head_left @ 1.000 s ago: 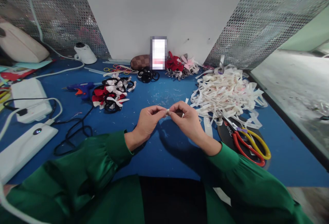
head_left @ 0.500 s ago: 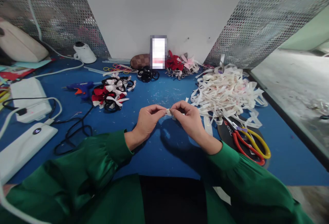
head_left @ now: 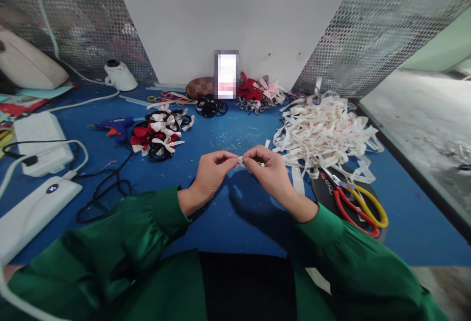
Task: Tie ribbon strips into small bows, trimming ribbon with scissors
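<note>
My left hand (head_left: pixel 211 173) and my right hand (head_left: pixel 269 171) meet above the blue table (head_left: pixel 235 213), both pinching one small white ribbon piece (head_left: pixel 240 160) between the fingertips. Most of the piece is hidden by my fingers. Both arms wear green sleeves. A big heap of white ribbon strips (head_left: pixel 326 132) lies just right of my right hand. A cluster of finished bows on black hair ties (head_left: pixel 160 132), white and red, lies to the upper left of my left hand.
Red and yellow scissors (head_left: pixel 355 200) rest on a black disc at the right. A blue glue gun (head_left: pixel 114 125), white boxes (head_left: pixel 40 144) and black cables (head_left: pixel 103 188) lie at the left. Pink and red bows (head_left: pixel 259 93), black ties (head_left: pixel 210 107) and a checked pouch (head_left: pixel 200 87) sit by the back wall.
My fingers have shifted slightly on the ribbon piece; both hands stay in the same place.
</note>
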Action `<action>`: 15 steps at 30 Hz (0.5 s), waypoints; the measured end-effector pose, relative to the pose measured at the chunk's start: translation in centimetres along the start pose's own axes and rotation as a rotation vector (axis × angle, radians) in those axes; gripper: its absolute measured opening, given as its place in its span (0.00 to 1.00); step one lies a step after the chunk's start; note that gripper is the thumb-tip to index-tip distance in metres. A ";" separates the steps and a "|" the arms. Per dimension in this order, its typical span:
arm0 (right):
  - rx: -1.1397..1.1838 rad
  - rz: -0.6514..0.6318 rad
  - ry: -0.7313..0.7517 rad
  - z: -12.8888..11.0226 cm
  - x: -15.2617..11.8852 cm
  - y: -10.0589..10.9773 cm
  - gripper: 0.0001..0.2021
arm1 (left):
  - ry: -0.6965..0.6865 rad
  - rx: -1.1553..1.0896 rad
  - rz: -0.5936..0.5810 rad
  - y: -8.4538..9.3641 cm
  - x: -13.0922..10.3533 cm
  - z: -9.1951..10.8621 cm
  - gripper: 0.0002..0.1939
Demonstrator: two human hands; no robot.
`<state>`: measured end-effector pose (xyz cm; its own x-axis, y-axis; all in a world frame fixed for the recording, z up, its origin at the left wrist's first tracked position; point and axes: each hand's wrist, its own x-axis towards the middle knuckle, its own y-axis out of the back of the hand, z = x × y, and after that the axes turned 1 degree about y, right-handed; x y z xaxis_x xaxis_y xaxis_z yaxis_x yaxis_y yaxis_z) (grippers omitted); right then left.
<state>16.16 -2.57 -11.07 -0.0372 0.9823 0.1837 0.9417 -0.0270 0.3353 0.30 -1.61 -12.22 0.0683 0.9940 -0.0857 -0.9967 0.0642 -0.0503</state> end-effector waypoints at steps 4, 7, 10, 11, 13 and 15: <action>-0.012 -0.006 -0.013 0.0 0.0 0.0 0.06 | 0.001 0.000 0.006 0.0 0.0 -0.1 0.03; -0.020 -0.011 -0.003 0.1 0.0 -0.1 0.06 | -0.007 0.005 0.010 0.1 0.0 -0.1 0.03; -0.014 -0.006 0.013 0.2 -0.1 -0.2 0.07 | -0.015 -0.001 0.003 0.1 0.1 -0.1 0.03; -0.013 -0.002 0.012 0.2 -0.1 -0.2 0.06 | -0.016 -0.001 0.001 0.1 0.1 -0.1 0.03; -0.008 0.015 0.005 0.3 -0.1 -0.2 0.06 | -0.012 0.000 -0.005 0.1 0.1 -0.1 0.03; 0.006 0.031 -0.013 0.4 -0.1 -0.3 0.06 | -0.004 0.002 -0.014 0.1 0.0 -0.2 0.04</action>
<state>16.03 -2.58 -11.53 -0.0041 0.9833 0.1821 0.9443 -0.0561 0.3244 0.24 -1.59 -12.37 0.0817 0.9934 -0.0808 -0.9957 0.0779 -0.0493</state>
